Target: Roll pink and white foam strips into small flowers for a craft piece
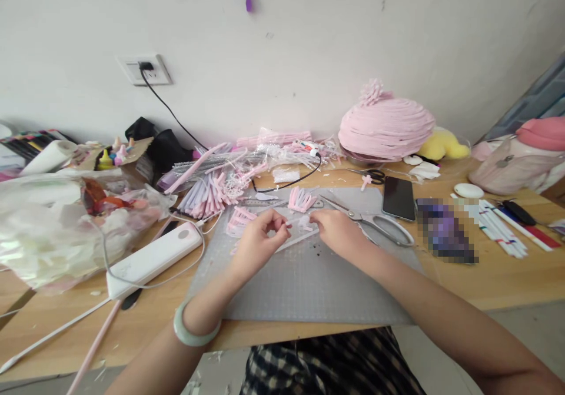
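My left hand (263, 237), with a pale green bangle at its wrist, hovers over the grey cutting mat (318, 289). Its thumb and forefinger are pinched together, and a tiny pale bit shows at the tips. To the right, my right hand (339, 230) has its fingers closed and pointing down by a small clear plastic bag (304, 223); what they hold is too small to make out. A bunch of short pink and white fuzzy stems (301, 199) lies just beyond the hands. More pink pieces (238, 219) sit beside my left hand. Scissors (353, 213) lie partly behind my right hand.
A phone (398, 198) and several white pens (498, 227) are on the right. Behind stand a large pink fuzzy bundle (386, 129) and piled stems (205, 195). A white power strip (154, 259) with cables and a stuffed plastic bag (66, 230) occupy the left.
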The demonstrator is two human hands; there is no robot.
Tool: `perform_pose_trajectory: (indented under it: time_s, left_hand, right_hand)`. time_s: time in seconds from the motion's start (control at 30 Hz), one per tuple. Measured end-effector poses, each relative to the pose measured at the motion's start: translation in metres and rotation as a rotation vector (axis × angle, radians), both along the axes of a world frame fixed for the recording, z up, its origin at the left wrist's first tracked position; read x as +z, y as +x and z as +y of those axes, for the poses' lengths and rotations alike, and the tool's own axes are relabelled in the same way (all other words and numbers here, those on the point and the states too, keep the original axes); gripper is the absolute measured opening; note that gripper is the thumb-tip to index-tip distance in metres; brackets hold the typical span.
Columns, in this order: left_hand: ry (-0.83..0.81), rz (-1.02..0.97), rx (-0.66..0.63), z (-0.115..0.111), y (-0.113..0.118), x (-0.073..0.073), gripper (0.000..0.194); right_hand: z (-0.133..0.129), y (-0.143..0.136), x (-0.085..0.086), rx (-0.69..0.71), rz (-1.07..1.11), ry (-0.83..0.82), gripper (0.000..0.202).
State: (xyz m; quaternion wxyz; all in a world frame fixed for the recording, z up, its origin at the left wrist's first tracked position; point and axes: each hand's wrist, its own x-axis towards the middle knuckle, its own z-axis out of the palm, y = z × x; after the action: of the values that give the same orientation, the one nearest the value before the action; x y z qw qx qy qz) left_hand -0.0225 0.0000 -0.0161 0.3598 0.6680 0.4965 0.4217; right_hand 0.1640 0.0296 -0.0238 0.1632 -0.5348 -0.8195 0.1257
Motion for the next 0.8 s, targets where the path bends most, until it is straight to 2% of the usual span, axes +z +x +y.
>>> perform_pose_trajectory:
  time_s: [0.17, 0.23, 0.33, 0.4, 0.57, 0.67, 0.8]
  left_hand:
    - [0.006, -0.071, 0.069, 0.0035, -0.0023, 0.0027, 0.018]
    - [0.026, -0.053, 0.013, 0.0052, -0.0042, 0.0037, 0.018]
    - [0.108, 0.088, -0.138, 0.0078, -0.007, 0.0039, 0.024]
    - [0.167, 0.18, -0.215, 0.0087, -0.008, 0.0043, 0.021]
    - [0.243, 0.271, -0.304, 0.0062, -0.0087, 0.0091, 0.024]
    - [0.138, 0.244, -0.33, 0.0051, -0.0078, 0.0092, 0.023]
    - [-0.239, -0.063, -0.28, 0.0062, -0.0035, 0.0016, 0.026]
  right_hand:
    - [-0.0046, -0.0065, -0.0041, 0.059, 0.055, 0.063, 0.026]
    - [-0.0064, -0.008, -0.0052, 0.098, 0.078, 0.085, 0.024]
    - [-0.0081, -0.0089, -0.0057, 0.131, 0.162, 0.085, 0.025]
    - [-0.0087, -0.0088, -0.0048, 0.131, 0.242, 0.065, 0.025]
    - [-0.0088, -0.0072, -0.0013, 0.128, 0.339, -0.03, 0.024]
    - [-0.0071, -0.0065, -0.0024, 0.133, 0.292, -0.069, 0.023]
    - [-0.0027, -0.0065, -0.0082, 0.198, 0.229, 0.045, 0.022]
